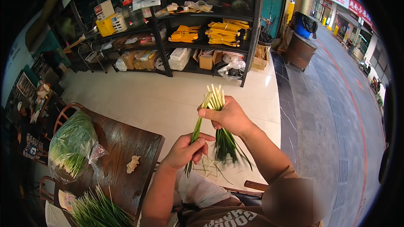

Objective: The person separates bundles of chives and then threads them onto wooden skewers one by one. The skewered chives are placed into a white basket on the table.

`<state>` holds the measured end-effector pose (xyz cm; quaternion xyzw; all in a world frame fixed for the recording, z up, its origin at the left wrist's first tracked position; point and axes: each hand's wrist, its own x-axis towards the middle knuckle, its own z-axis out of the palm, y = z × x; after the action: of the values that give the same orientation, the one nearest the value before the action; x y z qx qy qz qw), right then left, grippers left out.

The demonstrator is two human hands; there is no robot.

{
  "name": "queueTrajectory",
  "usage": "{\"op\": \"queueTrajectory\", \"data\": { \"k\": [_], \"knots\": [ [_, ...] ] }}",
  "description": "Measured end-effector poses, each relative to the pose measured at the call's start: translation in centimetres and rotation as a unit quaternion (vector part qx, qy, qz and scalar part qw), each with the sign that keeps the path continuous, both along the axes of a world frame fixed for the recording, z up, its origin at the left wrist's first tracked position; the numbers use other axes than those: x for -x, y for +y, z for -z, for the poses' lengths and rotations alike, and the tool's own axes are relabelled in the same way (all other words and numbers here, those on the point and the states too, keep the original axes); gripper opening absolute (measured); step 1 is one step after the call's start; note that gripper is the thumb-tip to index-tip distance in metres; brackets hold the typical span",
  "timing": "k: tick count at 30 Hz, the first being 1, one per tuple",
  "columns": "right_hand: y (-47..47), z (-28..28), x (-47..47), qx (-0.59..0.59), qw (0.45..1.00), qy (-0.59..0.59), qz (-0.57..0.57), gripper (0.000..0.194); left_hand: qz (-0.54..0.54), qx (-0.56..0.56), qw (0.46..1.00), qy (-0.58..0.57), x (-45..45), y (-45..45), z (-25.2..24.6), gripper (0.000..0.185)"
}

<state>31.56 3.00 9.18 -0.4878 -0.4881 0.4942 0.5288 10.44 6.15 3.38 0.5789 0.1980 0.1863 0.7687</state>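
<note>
In my right hand (225, 116) is a bunch of garlic chives (225, 146), its pale stem ends pointing up and its dark green leaves hanging down. My left hand (189, 151) pinches a thinner strand of chives (196, 127) below, and the pale ends of that strand meet the bunch near my right thumb. Cut or fallen bits of chive (210, 167) lie on the floor beneath my hands. On the wooden table (123, 132) to the left are a loose pile of chives (98, 208) and a clear plastic bag of chives (74, 145), with a crumpled pale tissue (133, 164) beside them.
Ahead stands a black metal shelf (208, 45) with yellow bundles (225, 33), cardboard boxes (206, 60) and plastic bags. Chairs (64, 113) are by the table's far side. To the right, a dark stone sill (285, 101) borders a street, with a blue bin (303, 26) on a brown drum.
</note>
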Motion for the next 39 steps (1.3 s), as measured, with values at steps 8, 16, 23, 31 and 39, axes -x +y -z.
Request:
{"op": "queueTrajectory", "data": {
  "k": [8,16,23,31,39],
  "knots": [
    [-1.4,-2.0,-3.3,-0.065,0.99,0.126,0.002,0.027,-0.169,-0.264,0.932,0.184,1.8,4.1,9.5,0.022],
    [-2.9,-1.4,-5.8,-0.095,0.989,0.111,-0.023,0.022,-0.361,-0.129,0.924,-0.005,0.1,5.3,6.6,0.019],
    [-2.1,-1.2,-4.5,-0.08,0.989,0.107,-0.061,0.02,-0.254,-0.296,0.915,-0.106,-3.5,-0.4,-4.3,0.016],
    [-1.9,-1.6,-4.9,-0.085,0.993,0.073,0.046,0.022,-0.315,-0.435,0.843,-0.023,-3.6,-0.6,0.5,0.018],
    [-2.5,-3.8,-9.3,-0.186,0.971,0.027,0.149,0.026,-0.307,-0.139,0.941,0.027,-3.5,0.4,11.4,0.009]
  ]
}}
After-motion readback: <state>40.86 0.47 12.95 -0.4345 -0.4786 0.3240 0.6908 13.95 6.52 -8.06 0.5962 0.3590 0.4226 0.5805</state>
